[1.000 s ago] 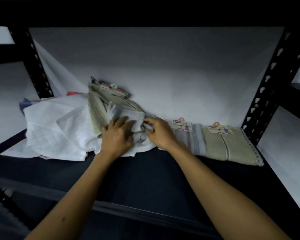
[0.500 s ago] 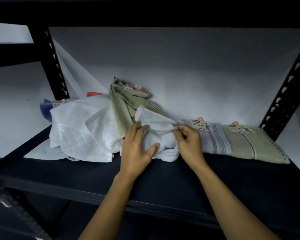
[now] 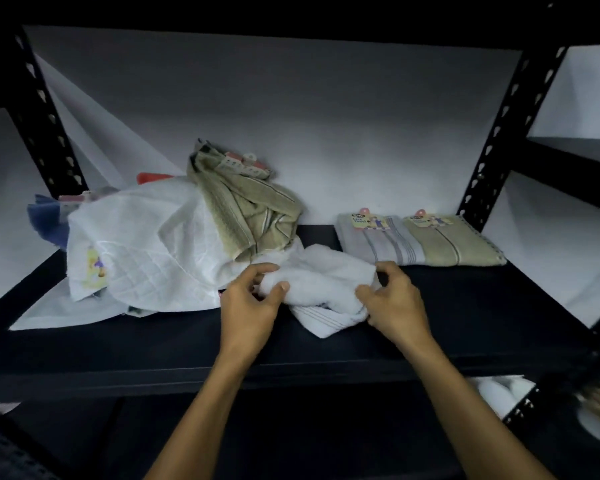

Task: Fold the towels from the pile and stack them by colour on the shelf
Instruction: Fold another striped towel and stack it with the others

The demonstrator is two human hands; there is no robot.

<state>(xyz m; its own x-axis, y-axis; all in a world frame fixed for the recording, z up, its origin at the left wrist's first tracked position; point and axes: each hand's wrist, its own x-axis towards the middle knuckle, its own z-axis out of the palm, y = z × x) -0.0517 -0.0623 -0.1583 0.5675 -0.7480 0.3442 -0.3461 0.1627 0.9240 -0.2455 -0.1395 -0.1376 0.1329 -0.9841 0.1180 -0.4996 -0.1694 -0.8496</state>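
A crumpled pale grey towel (image 3: 323,282) lies on the black shelf (image 3: 465,313), pulled out in front of the pile. My left hand (image 3: 250,303) grips its left end with curled fingers and thumb. My right hand (image 3: 392,299) grips its right end. The pile to the left holds a large white quilted towel (image 3: 146,251) and a beige towel (image 3: 246,209) with a tag on top; blue and red cloth peek out behind. At the right, a folded grey striped towel (image 3: 378,240) and a folded beige towel (image 3: 454,240) lie side by side.
Black perforated uprights stand at the left (image 3: 32,109) and right (image 3: 499,133) of the bay. A white backing sheet (image 3: 291,116) lines the rear. Blurred white objects (image 3: 499,393) show on the lower level at the bottom right.
Both hands have drawn the pale grey towel forward and right, out of the pile onto bare shelf. The camera view has shifted, so the pile sits further left.
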